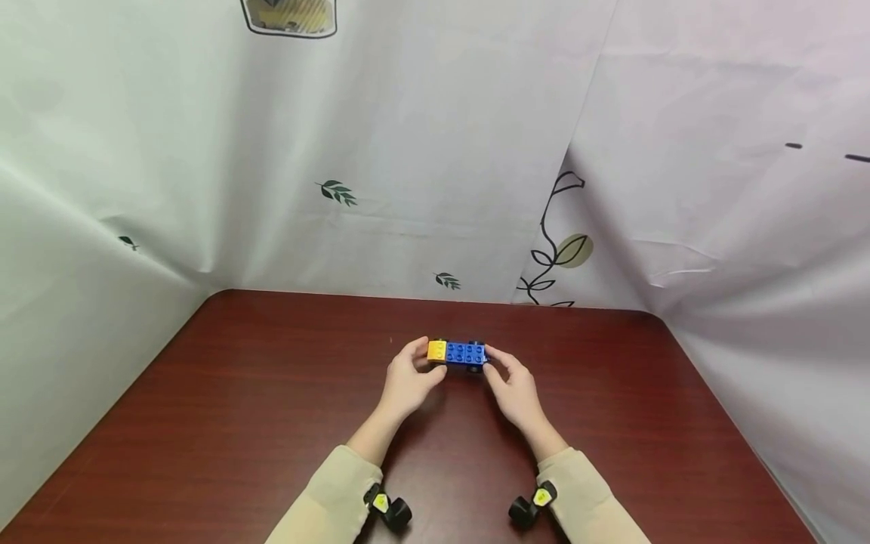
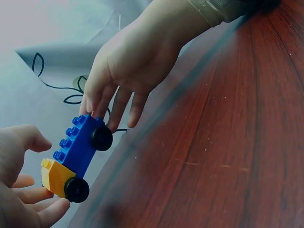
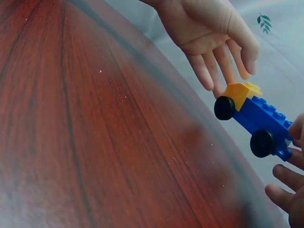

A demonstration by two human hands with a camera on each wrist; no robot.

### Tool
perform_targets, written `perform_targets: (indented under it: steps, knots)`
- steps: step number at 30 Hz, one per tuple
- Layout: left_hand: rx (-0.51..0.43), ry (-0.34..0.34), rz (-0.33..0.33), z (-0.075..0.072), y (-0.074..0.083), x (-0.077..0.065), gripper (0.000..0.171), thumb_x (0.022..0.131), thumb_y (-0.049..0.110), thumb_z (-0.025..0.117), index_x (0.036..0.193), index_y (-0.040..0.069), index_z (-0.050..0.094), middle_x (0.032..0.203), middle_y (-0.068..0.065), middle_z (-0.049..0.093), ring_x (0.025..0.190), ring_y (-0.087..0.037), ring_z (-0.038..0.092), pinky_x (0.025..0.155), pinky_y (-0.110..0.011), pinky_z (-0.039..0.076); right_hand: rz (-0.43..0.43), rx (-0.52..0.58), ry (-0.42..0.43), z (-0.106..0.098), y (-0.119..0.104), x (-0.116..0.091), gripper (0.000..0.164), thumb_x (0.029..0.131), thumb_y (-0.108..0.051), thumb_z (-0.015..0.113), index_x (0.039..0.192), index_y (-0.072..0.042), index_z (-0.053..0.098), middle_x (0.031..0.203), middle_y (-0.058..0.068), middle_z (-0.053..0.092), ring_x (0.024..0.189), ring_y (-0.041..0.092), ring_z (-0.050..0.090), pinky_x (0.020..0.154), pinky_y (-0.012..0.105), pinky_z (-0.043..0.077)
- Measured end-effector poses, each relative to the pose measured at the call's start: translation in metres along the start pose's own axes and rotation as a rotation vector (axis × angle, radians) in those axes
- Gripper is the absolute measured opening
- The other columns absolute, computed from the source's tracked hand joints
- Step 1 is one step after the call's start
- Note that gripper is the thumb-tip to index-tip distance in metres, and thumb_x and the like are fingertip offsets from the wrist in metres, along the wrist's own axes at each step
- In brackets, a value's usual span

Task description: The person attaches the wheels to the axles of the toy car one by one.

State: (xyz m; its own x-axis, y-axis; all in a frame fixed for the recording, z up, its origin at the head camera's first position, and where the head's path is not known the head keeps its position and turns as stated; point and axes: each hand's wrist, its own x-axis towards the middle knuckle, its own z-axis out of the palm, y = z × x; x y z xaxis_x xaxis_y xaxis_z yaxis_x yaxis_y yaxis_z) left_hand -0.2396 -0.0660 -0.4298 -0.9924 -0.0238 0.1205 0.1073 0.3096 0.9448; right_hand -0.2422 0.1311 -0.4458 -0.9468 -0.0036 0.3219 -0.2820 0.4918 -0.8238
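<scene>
A toy car point(image 1: 465, 353) built of bricks lies crosswise between the two hands in the head view. It has a studded blue body point(image 2: 81, 145), a yellow front part point(image 2: 56, 176) and black wheels point(image 3: 262, 143). The right hand point(image 1: 515, 393) pinches the blue end between thumb and fingers. At the yellow end is the left hand point(image 1: 408, 384); its loosely bent fingers touch that part from below, while the thumb point(image 2: 35, 138) stands apart from it. Whether the wheels touch the table cannot be told.
A dark red wooden table point(image 1: 272, 423) lies beneath both hands. White cloth point(image 1: 421, 151) with printed leaves hangs behind it and along both sides. Black wrist cameras point(image 1: 389, 508) sit on the beige sleeves point(image 1: 333, 495).
</scene>
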Motion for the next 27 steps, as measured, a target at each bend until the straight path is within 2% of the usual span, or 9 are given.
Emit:
perform_targets:
  steps: [8,17,27]
  knots:
    - [0.081,-0.019,-0.007,0.0043,-0.0032,0.0005,0.060,0.080,0.015,0.067,0.135,0.000,0.048,0.128,-0.018,0.059,0.107,-0.028,0.061,0.088,-0.041,0.052,0.016,-0.033,-0.078,-0.0017,0.0042,-0.0007,0.043,0.088,-0.006,0.056,0.131,-0.002,0.056,0.132,0.018,0.056,0.126,0.032,0.049,0.103,0.050,0.040]
    - [0.119,-0.045,-0.009,0.0070,-0.0094,-0.0017,0.060,0.081,0.014,0.065,0.136,0.000,0.047,0.132,-0.018,0.056,0.106,-0.028,0.061,0.085,-0.040,0.053,0.070,-0.066,-0.149,0.0001,0.0097,-0.0012,0.048,0.089,-0.009,0.056,0.136,-0.003,0.050,0.137,0.018,0.051,0.130,0.033,0.044,0.105,0.052,0.037]
    - [0.150,-0.030,-0.002,0.0090,-0.0097,-0.0048,0.060,0.080,0.016,0.065,0.136,0.001,0.048,0.130,-0.017,0.057,0.108,-0.027,0.062,0.087,-0.041,0.052,0.085,-0.093,-0.173,-0.0003,0.0075,-0.0007,0.048,0.088,-0.011,0.057,0.135,-0.001,0.051,0.137,0.020,0.051,0.130,0.035,0.045,0.105,0.053,0.037]
